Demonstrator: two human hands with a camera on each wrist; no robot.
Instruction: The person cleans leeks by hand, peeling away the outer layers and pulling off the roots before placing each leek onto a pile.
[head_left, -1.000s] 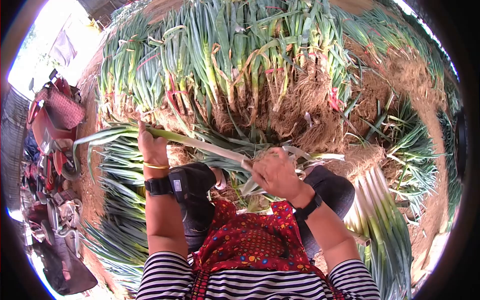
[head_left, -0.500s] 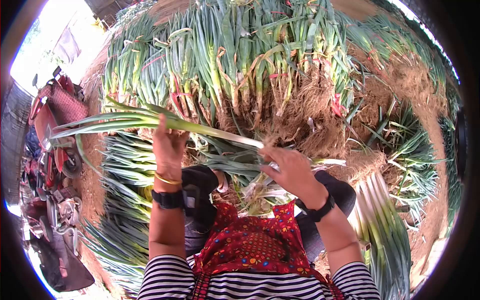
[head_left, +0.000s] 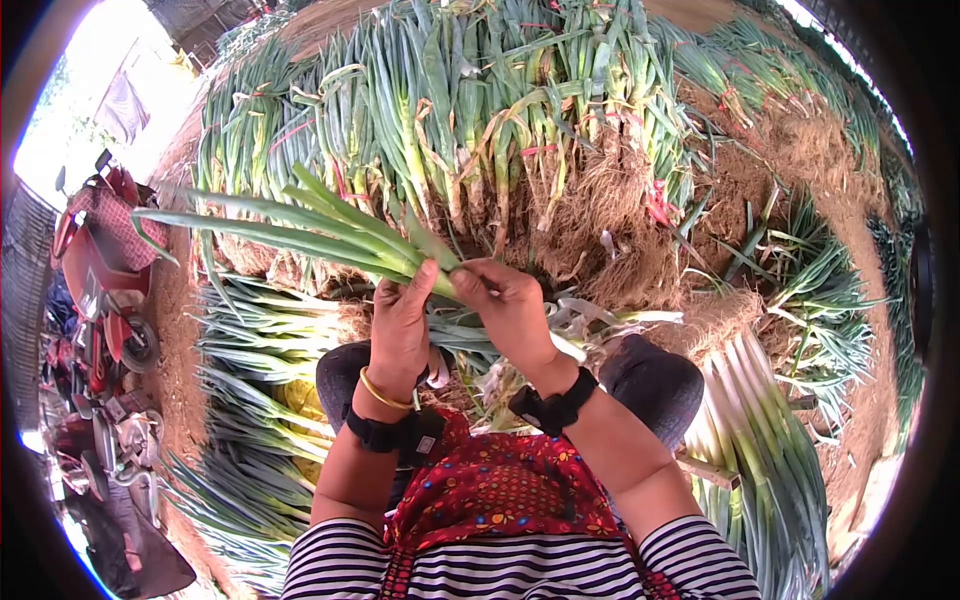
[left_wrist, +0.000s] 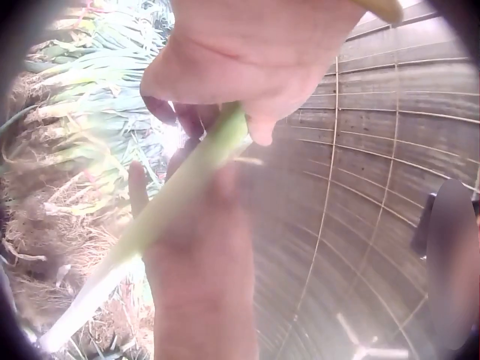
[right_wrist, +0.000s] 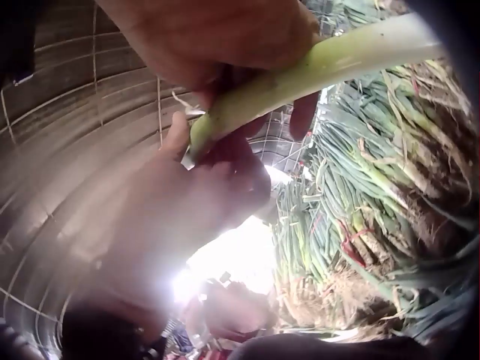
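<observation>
One scallion is pinched by the left hand and right hand; light pressure should prevent bruising.

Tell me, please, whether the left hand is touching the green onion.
Touching: the head view shows the left hand gripping the green onion, with the thumb lying against it.

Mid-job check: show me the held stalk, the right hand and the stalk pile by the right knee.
Held stalk (right_wrist: 322, 71): right wrist view, on its pale shaft.
Right hand (head_left: 517, 318): head view, middle of the hand.
Stalk pile (head_left: 762, 440): head view, on its green-white shafts.
</observation>
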